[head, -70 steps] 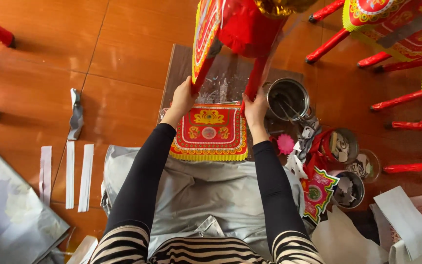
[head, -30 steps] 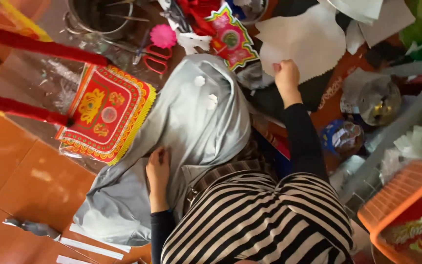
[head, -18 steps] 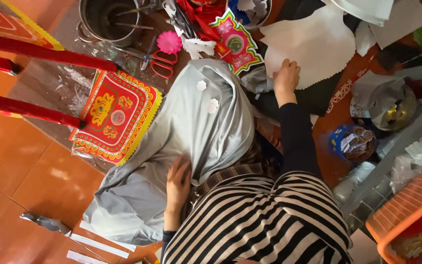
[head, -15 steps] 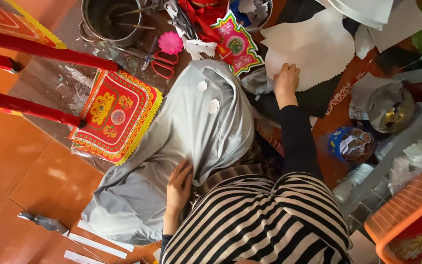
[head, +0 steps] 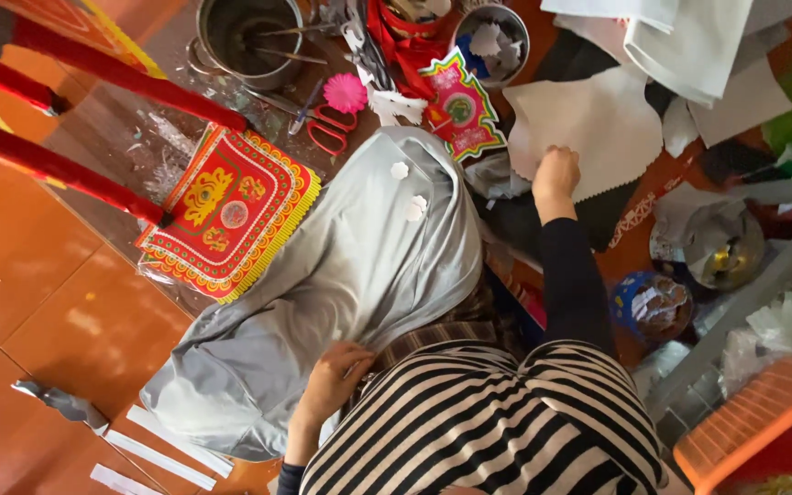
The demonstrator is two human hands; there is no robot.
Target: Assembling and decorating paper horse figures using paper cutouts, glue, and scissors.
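My right hand (head: 555,174) reaches out to the right, its fingers curled on the edge of a white paper sheet (head: 611,124) lying on the floor clutter. My left hand (head: 334,378) rests on the grey cloth (head: 359,266) draped over my lap, close to my striped top, with its fingers spread and nothing in them. A red and gold decorated panel (head: 229,209) lies on the floor to the left of the cloth, beside two red sticks (head: 66,170). Small white paper bits sit on top of the cloth.
A metal pot (head: 247,37) with tools, red scissors (head: 327,128), a pink pompom (head: 346,92) and a colourful paper ornament (head: 462,110) lie ahead. An orange basket (head: 749,422), foil items and more paper crowd the right. White paper strips (head: 162,449) lie on the orange tiled floor.
My view has swung right, away from the red panel my hands were touching. My right hand went to the white paper; my left hand slid along the grey cloth toward my body.
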